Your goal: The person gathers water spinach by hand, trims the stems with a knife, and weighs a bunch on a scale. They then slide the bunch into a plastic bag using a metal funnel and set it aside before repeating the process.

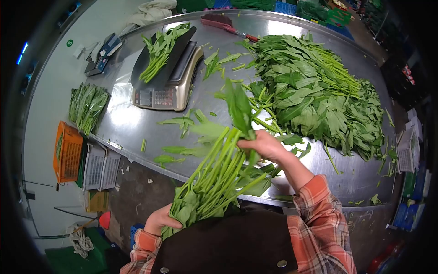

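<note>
My left hand is wrapped round the leafy lower end of a bunch of long-stemmed greens, close to my dark apron. At the bunch's far end, my right hand grips some leaves that stand upright above the stems. A large heap of the same greens lies on the metal table at the right. Beyond the bunch, a smaller portion of greens rests on a dark curved tray on the weighing scale.
A red-handled brush lies at the table's back. Packed greens sit at the left edge, near a second device. Orange and grey crates stand below. Loose leaves and stem pieces are scattered before me.
</note>
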Demonstrator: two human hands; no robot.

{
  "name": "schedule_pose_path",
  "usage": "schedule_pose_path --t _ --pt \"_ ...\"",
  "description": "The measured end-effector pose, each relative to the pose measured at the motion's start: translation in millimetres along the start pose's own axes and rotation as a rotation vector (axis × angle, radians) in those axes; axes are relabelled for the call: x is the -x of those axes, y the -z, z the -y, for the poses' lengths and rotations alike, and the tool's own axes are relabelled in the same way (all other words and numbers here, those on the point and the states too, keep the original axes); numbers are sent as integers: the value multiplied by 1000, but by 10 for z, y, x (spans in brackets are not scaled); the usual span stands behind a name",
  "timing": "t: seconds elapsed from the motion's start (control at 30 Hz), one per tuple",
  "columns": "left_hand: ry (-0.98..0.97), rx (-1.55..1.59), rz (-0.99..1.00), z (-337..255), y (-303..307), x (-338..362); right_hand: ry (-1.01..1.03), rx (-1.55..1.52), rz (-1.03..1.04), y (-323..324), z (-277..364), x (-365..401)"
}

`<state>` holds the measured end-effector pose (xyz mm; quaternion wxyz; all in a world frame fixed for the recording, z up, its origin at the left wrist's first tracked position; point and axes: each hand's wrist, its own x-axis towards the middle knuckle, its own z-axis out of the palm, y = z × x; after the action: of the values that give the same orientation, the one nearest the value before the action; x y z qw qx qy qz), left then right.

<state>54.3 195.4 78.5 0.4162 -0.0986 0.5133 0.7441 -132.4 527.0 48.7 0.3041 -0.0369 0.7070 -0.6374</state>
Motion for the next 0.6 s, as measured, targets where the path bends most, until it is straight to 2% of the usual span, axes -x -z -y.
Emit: schedule_pose_path --t 0.07,0.13,0.2,0.27,0.33,0.37,0.4,0.43,0.47,0.5,0.53,0.57,0.6 --pt "-38 155 -69 208 78 13 114 292 -198 240 -16 -7" --pt "-9 296 -121 474 234 21 123 581 -436 532 -212 -107" --pt "-57 390 -73 804 450 20 99 382 -671 806 -165 68" --pt "-194 550 22 944 480 9 92 -123 -513 924 -98 278" --pt "-267 580 6 962 468 32 201 -511 -373 740 -183 367" --pt "-284 575 -6 940 446 49 169 -570 -294 702 -369 320" --pt "-295 569 -14 912 419 59 34 -627 -248 627 -478 313" --pt "-304 563 -17 882 391 57 -54 -723 -53 537 -570 249" --pt "-309 556 -17 857 372 44 -128 -745 -51 383 -652 213" --pt "-310 548 -17 842 364 30 -291 -806 60 289 -822 111" --pt "-302 524 -12 841 400 52 -281 -800 293 179 -760 62" --pt "-294 500 -9 848 462 107 -401 -757 209 8 -691 74" --pt "-287 476 -6 822 472 126 -400 -845 388 -75 -713 22"
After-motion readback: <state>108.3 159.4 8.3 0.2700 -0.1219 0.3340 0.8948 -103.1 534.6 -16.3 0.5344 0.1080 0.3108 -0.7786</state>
